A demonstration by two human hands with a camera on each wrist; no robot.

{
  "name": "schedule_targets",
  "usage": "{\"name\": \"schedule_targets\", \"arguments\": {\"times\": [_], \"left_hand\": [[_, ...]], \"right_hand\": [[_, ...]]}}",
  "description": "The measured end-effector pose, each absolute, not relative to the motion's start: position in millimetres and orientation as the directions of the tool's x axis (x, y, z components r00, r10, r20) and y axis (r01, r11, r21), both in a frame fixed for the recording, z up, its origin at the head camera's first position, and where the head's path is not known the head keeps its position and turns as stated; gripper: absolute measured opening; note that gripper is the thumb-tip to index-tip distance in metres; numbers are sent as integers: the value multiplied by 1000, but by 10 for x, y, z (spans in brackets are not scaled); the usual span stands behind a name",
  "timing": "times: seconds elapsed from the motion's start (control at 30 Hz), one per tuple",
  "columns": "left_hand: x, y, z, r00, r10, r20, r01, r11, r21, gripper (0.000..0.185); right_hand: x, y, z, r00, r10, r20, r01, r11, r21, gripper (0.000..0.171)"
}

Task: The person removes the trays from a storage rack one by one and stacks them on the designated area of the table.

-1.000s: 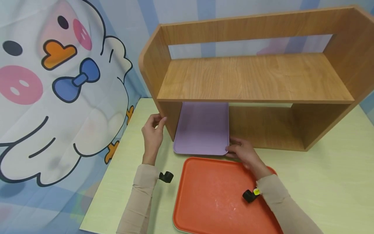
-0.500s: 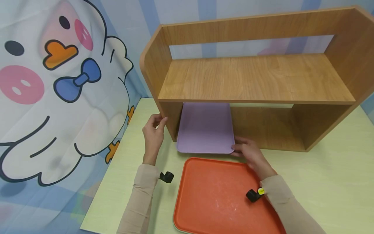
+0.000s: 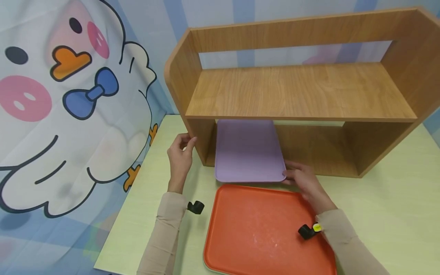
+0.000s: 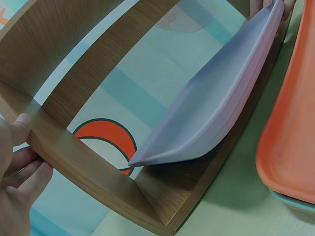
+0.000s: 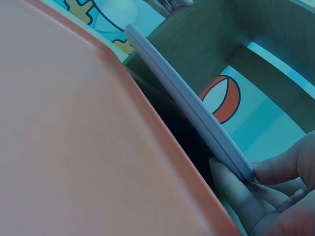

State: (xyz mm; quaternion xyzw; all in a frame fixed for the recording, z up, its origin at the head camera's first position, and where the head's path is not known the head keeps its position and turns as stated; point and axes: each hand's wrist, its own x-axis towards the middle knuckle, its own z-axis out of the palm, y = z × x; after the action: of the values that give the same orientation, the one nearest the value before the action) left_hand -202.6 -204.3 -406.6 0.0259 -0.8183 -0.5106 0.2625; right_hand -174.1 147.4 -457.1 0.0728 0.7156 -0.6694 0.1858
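Note:
A purple tray (image 3: 249, 152) reaches out of the lower level of a wooden desktop shelf (image 3: 302, 91). With thumb above and fingers beneath, my right hand (image 3: 304, 181) pinches its front right corner. The right wrist view shows the tray (image 5: 189, 105) edge-on and raised off the shelf's bottom board near the held end. My left hand (image 3: 180, 154) grips the front edge of the shelf's left side panel. In the left wrist view the thumb and fingers of that hand (image 4: 19, 172) lie on either side of the panel (image 4: 93, 174).
An orange tray (image 3: 261, 233) lies on the table (image 3: 392, 214) in front of the shelf, on top of a pale green one (image 4: 290, 200). A cartoon-duck curtain (image 3: 86, 152) hangs at the left and behind. The shelf's upper board (image 3: 309, 91) overhangs the purple tray.
The front of the purple tray has shifted to the right, away from the left side panel, with my right hand moving along. My left hand stays at the panel.

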Motion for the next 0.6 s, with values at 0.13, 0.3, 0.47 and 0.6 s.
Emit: {"name": "schedule_targets", "arguments": {"times": [0.13, 0.3, 0.47, 0.6], "left_hand": [[-2034, -2042, -4074, -863, -309, 400, 222, 480, 849, 26], [-2038, -2036, -4074, -863, -305, 402, 225, 480, 848, 26], [-2025, -2034, -4075, -864, -311, 395, 214, 484, 849, 26], [-2024, -2036, -4069, -866, -312, 390, 210, 481, 851, 26]], "right_hand": [[-1717, 1547, -4565, -925, -145, -352, 340, 100, -935, 53], [-1686, 1654, -4557, -931, -125, -343, 333, 97, -938, 52], [-1638, 1785, -4526, -941, -107, -320, 305, 133, -943, 51], [-1600, 1901, -4487, -955, -96, -279, 263, 154, -953, 51]]}}
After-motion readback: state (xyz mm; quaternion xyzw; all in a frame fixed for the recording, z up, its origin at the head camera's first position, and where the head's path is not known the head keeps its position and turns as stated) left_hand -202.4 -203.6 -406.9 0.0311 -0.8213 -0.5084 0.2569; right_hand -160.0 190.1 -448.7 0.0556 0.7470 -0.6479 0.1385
